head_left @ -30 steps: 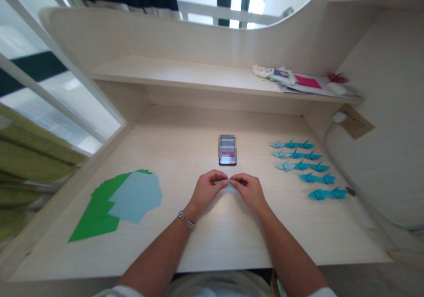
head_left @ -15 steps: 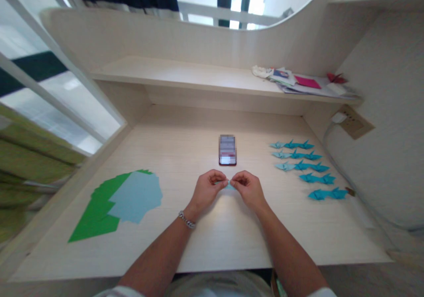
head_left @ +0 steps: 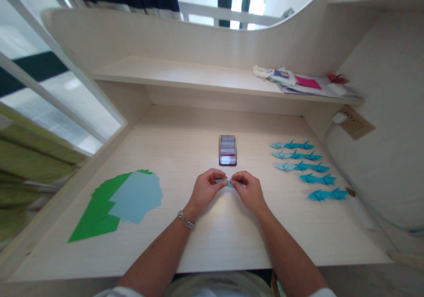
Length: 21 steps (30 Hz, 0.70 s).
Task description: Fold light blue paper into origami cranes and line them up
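Observation:
My left hand [head_left: 206,188] and my right hand [head_left: 247,190] meet over the middle of the pale wooden desk [head_left: 212,239]. Both pinch a small folded piece of light blue paper [head_left: 224,182] between their fingertips; most of it is hidden by my fingers. A silver bracelet [head_left: 185,219] circles my left wrist. Just beyond my hands a phone [head_left: 227,150] lies flat, screen up.
A fan of green and light blue paper sheets [head_left: 119,202] lies at the left. Several folded blue paper cranes [head_left: 306,167] stand in rows at the right. Papers [head_left: 303,83] are piled on the shelf behind, and a wall socket with cable [head_left: 351,120] is at right.
My hands have shifted only slightly, the fingertips working the small blue paper between them. Everything else on the desk is unchanged.

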### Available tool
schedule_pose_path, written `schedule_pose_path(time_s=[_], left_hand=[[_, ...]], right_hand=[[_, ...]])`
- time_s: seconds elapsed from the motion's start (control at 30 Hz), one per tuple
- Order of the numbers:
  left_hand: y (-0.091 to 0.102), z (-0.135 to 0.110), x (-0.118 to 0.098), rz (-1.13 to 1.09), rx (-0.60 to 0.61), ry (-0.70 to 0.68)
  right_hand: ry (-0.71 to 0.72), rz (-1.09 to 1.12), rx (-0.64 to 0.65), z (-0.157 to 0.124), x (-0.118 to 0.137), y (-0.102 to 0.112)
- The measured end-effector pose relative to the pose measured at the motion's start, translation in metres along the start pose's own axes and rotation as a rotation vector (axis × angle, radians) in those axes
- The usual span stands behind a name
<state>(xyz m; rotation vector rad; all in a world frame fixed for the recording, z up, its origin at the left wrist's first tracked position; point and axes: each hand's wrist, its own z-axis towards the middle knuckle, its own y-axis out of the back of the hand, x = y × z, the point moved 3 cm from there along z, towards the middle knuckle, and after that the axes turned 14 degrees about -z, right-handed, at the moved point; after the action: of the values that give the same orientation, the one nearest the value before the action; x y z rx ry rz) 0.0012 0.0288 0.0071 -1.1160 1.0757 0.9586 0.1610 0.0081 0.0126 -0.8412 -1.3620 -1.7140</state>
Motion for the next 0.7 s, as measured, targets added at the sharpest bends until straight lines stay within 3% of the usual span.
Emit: schedule_pose_path(time_s=[0.27,0.4,0.57,0.7], left_hand=[[-0.002,-0.003,0.001,0.105,0.048,-0.027],[-0.003,-0.005,-0.001,0.135,0.045,-0.039],[-0.001,-0.003,-0.002,0.105,0.010,-0.049],[0.000,-0.001,0.001,0.044,0.014,-0.020]], right_hand=[[-0.003,0.002,0.060,-0.001,0.005,-0.005],[-0.023,-0.023,0.029,-0.002,0.007,-0.006],[-0.112,0.085,0.083,0.001,-0.003,-0.008],[-0.102,0.108,0.103,0.004,-0.008,-0.008]])
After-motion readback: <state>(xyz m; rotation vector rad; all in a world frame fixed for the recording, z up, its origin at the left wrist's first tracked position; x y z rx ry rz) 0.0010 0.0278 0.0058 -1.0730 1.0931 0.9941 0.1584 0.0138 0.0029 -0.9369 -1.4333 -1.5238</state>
